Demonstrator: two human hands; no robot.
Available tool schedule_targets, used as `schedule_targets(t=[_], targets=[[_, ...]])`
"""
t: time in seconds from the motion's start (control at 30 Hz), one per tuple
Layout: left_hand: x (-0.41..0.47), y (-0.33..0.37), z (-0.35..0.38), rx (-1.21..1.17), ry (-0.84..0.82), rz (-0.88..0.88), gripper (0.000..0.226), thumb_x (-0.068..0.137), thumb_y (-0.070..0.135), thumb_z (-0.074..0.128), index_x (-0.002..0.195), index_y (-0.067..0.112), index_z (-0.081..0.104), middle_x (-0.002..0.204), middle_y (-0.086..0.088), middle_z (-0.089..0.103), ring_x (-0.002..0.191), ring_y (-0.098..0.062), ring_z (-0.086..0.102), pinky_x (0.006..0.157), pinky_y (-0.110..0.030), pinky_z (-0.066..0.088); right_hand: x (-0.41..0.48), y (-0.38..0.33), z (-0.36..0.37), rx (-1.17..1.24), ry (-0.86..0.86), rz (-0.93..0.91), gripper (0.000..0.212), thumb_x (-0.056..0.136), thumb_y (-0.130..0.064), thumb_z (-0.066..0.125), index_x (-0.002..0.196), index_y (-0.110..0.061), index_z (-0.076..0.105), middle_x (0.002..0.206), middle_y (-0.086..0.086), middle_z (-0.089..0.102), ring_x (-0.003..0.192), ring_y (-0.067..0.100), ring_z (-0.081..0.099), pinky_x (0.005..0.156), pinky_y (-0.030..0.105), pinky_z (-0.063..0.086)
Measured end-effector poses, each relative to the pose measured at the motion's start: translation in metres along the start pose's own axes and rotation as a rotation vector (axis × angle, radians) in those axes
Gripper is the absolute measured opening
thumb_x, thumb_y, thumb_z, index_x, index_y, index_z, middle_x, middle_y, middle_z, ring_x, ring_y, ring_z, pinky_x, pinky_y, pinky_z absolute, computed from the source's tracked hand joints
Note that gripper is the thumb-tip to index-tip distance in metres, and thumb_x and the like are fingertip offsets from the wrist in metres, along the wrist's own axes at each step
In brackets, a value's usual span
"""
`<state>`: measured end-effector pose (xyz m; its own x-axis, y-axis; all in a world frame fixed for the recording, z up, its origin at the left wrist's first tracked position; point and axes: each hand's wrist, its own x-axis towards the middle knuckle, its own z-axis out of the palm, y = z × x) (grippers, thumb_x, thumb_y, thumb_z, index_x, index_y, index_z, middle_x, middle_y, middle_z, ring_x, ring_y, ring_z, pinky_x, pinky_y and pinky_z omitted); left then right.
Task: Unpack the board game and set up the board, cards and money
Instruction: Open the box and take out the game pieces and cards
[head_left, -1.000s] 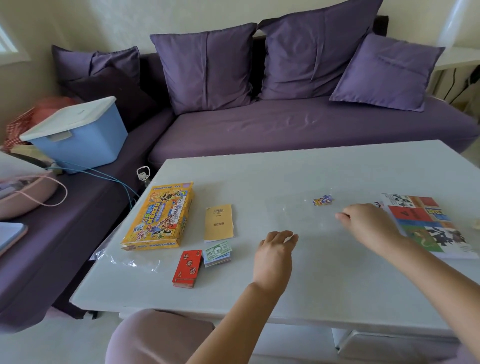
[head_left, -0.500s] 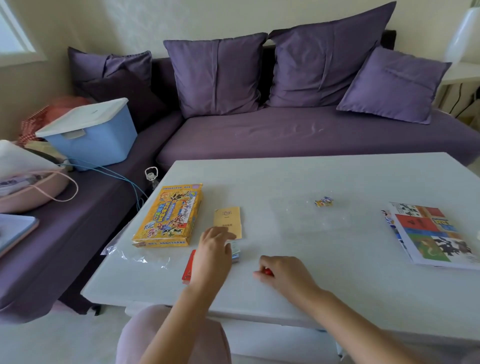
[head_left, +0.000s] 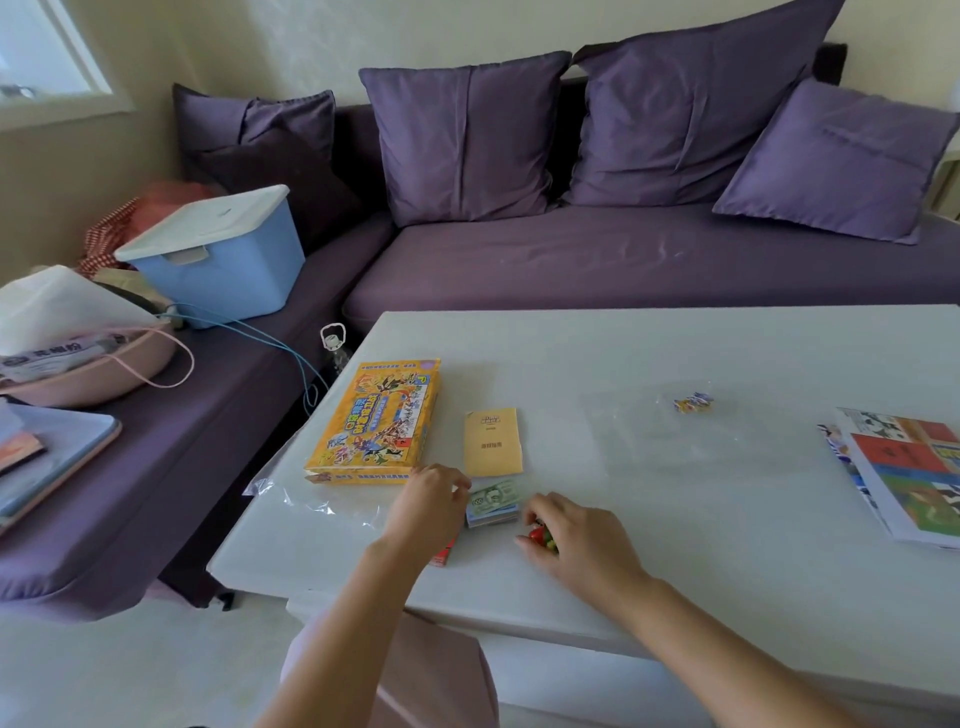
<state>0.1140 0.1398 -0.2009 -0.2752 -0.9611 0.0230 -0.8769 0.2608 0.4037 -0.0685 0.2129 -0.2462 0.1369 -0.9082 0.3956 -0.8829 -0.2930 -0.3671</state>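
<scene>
While fingers of the right hand (head_left: 576, 535) clutch small red and green pieces (head_left: 540, 536), the left hand (head_left: 427, 500) touches the money stack (head_left: 496, 500). Whether it grips the stack is unclear.

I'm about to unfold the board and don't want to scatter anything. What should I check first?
1. Board unfolded: not ok, it lies folded at the right edge of the table.
2. Right hand free: not ok, it holds red and green pieces.
3. Left hand free: cannot tell, its fingers are at the money stack.
4. Table centre free: not ok, a clear bag lies there.
5. Red cards tidy: cannot tell, mostly hidden by the left hand.
</scene>
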Motion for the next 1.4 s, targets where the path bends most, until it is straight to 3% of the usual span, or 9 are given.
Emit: schedule_targets(t=[0.17,0.37,0.57,0.67,0.77,0.93,1.1,1.2,1.4], targets=[[0.003,0.001,-0.001,-0.030,-0.034,-0.032,0.026,0.096,0.016,0.048,0.112,0.014,0.068,0.121,-0.003,0.061,0.110,-0.017,0.056,0.086,-0.022,0.040,0.002,0.003,0.003,-0.008,-0.047,0.036,0.033,0.079,-0.053,0.051,0.084,-0.021,0.058,0.077,-0.007,0.064,0.067,0.016,0.059,0.058,0.027,0.042],[0.004,0.000,-0.001,-0.051,-0.024,-0.031,0.026,0.096,0.019,0.048,0.110,0.013,0.069,0.117,-0.003,0.064,0.107,-0.017,0.058,0.079,-0.018,0.037,0.007,0.003,0.002,0.039,-0.173,0.062,0.063,0.075,-0.066,0.027,0.105,-0.018,0.054,0.108,-0.004,0.048,0.102,0.015,0.043,0.088,0.022,0.034],[0.006,0.003,-0.003,-0.062,-0.020,-0.042,0.026,0.096,0.019,0.048,0.110,0.014,0.070,0.115,-0.001,0.066,0.105,-0.016,0.058,0.074,-0.018,0.036,0.005,-0.005,0.008,0.152,-0.063,0.180,0.062,0.080,-0.044,0.071,0.125,-0.013,0.043,0.125,0.003,0.038,0.115,0.020,0.041,0.098,0.028,0.038],[0.007,0.005,-0.004,-0.058,-0.022,-0.039,0.025,0.096,0.019,0.049,0.110,0.014,0.069,0.115,-0.001,0.066,0.105,-0.016,0.058,0.074,-0.017,0.035,0.004,-0.010,0.015,0.248,-0.017,0.194,0.075,0.077,-0.036,0.076,0.127,-0.023,0.022,0.138,0.006,0.029,0.131,0.019,0.032,0.102,0.021,0.035],[0.008,0.005,-0.005,-0.057,-0.032,-0.033,0.025,0.097,0.019,0.049,0.112,0.013,0.068,0.116,0.000,0.066,0.107,-0.015,0.057,0.075,-0.017,0.035,0.005,-0.010,0.016,0.297,-0.048,0.205,0.080,0.080,-0.035,0.074,0.138,-0.021,0.020,0.148,0.007,0.018,0.141,0.019,0.021,0.106,0.015,0.025],[0.009,0.010,-0.007,-0.083,0.004,-0.015,0.025,0.096,0.017,0.050,0.115,0.014,0.066,0.119,0.000,0.065,0.109,-0.014,0.057,0.079,-0.014,0.035,0.010,-0.002,-0.012,0.421,0.062,0.102,0.067,0.086,-0.062,0.051,0.129,-0.012,0.037,0.132,0.004,0.036,0.128,0.011,0.034,0.106,0.006,0.018],[0.015,0.039,-0.010,-0.114,0.202,0.058,0.026,0.093,0.014,0.053,0.117,0.014,0.064,0.128,-0.002,0.055,0.119,-0.019,0.049,0.095,-0.021,0.033,0.041,0.067,-0.074,0.206,0.341,0.201,0.035,0.088,-0.025,0.059,0.111,0.002,0.056,0.109,0.008,0.055,0.106,0.013,0.049,0.099,0.009,0.028],[0.021,0.066,-0.005,-0.156,0.205,0.134,0.028,0.092,0.014,0.053,0.118,0.017,0.063,0.130,-0.001,0.053,0.122,-0.018,0.046,0.095,-0.021,0.032,0.061,0.123,-0.096,0.011,0.160,0.422,0.029,0.087,-0.001,0.058,0.116,0.005,0.058,0.118,0.021,0.055,0.110,0.034,0.054,0.097,0.033,0.036],[0.033,0.111,0.029,-0.168,-0.065,0.295,0.038,0.098,0.025,0.046,0.136,0.027,0.049,0.148,0.004,0.037,0.135,-0.012,0.034,0.106,-0.021,0.028,0.074,0.162,-0.092,-0.139,-0.154,0.640,0.028,0.093,-0.008,0.048,0.118,0.001,0.056,0.122,0.019,0.049,0.112,0.034,0.052,0.092,0.034,0.040]])
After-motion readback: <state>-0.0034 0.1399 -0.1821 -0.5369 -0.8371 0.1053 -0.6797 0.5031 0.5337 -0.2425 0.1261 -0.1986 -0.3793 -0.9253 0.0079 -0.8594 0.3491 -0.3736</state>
